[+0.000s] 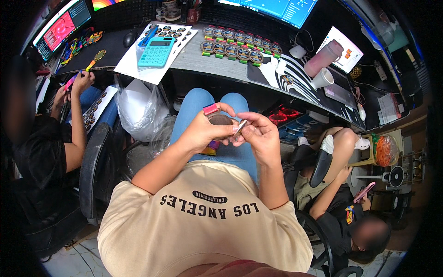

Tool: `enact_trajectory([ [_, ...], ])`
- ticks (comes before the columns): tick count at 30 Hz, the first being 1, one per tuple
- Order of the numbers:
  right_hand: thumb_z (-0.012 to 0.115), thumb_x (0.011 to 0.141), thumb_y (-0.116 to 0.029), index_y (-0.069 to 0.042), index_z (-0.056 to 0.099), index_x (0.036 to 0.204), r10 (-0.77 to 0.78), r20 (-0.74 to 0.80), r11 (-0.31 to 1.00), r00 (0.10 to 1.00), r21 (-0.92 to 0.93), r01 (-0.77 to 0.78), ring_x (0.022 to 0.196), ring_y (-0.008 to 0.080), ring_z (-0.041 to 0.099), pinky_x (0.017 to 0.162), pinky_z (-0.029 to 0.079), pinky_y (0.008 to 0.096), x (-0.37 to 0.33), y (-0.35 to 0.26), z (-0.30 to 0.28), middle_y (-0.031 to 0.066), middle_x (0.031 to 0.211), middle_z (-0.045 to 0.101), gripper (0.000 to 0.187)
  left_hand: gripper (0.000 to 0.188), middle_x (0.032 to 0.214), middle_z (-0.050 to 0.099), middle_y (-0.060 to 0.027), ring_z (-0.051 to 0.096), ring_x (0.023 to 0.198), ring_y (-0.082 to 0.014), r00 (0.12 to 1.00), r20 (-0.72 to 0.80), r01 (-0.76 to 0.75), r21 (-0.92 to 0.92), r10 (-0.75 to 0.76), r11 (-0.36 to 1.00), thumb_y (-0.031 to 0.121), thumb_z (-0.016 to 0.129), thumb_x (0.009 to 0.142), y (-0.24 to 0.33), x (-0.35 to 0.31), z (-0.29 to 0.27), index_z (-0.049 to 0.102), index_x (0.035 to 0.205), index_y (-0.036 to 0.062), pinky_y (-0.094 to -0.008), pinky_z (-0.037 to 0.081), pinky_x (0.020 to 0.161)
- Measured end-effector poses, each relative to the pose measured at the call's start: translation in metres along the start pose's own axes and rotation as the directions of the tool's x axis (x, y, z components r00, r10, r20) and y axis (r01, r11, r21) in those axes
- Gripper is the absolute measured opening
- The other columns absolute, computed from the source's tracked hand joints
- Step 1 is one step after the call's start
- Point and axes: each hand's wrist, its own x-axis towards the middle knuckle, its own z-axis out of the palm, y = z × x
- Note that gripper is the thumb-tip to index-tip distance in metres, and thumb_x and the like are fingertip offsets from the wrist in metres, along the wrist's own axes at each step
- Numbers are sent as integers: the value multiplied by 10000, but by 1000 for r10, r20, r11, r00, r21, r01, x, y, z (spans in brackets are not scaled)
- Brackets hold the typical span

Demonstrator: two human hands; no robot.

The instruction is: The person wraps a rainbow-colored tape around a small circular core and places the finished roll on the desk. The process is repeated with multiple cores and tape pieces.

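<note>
Above my lap, my left hand (203, 129) is closed round a brown round medal (220, 120). A red ribbon end (210, 109) shows at its upper edge, and a multicoloured ribbon part (212, 147) hangs below the hand. My right hand (260, 134) pinches a thin, pale, shiny-edged piece (240, 126) close to the medal's right side. The fingertips of both hands nearly meet there. Fingers cover part of the medal, and whether the thin piece touches it I cannot tell.
Ahead on the desk lie rows of medals (237, 40), a turquoise calculator (157, 52) on sticker sheets (129, 64), a pink tumbler (324, 57) and a white cup (322, 78). A co-worker at left handles a ribbon (71, 81); another person at right holds a phone (364, 192).
</note>
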Motion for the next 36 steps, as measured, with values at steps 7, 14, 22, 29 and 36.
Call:
enact_trajectory([
  [7,578,917,18,-7,511,974,-136,-135,974,981,164,158,821,189,679,734,619,341,4,7,6,147,986,642,91,344,968,650,-69,638,887,-139,937,-85,-332,81,338,940,83,741,829,-8,1,9,509,1081,46,-288,526,772],
  [14,652,840,36,-40,494,995,-328,-218,942,919,-153,300,764,181,639,646,570,275,-2,12,11,117,983,577,234,334,923,657,-114,658,774,-176,923,-238,-284,101,301,953,32,711,842,-5,-1,16,497,1098,49,-276,531,630],
  [22,714,594,63,-135,748,951,-802,342,-143,489,-906,398,751,215,554,685,457,315,-5,8,-2,88,1004,601,410,254,929,657,-180,680,675,-249,995,-101,7,-92,-17,996,174,566,956,12,-9,16,471,1157,52,-269,521,498],
  [29,723,626,18,-70,720,892,-747,394,-82,536,-855,513,839,245,625,765,504,326,-15,-18,14,82,954,707,280,612,1139,617,-261,680,884,-407,923,264,365,-375,-279,852,487,304,992,27,-8,-2,455,1315,-10,-437,613,649],
  [36,723,693,-20,-40,725,891,-628,530,-10,570,-738,675,1017,262,661,901,542,381,-24,-10,30,98,1000,707,199,596,1317,505,-281,569,1177,-353,910,359,373,-491,-207,787,403,291,1027,24,-8,2,410,1348,-85,-410,509,964],
])
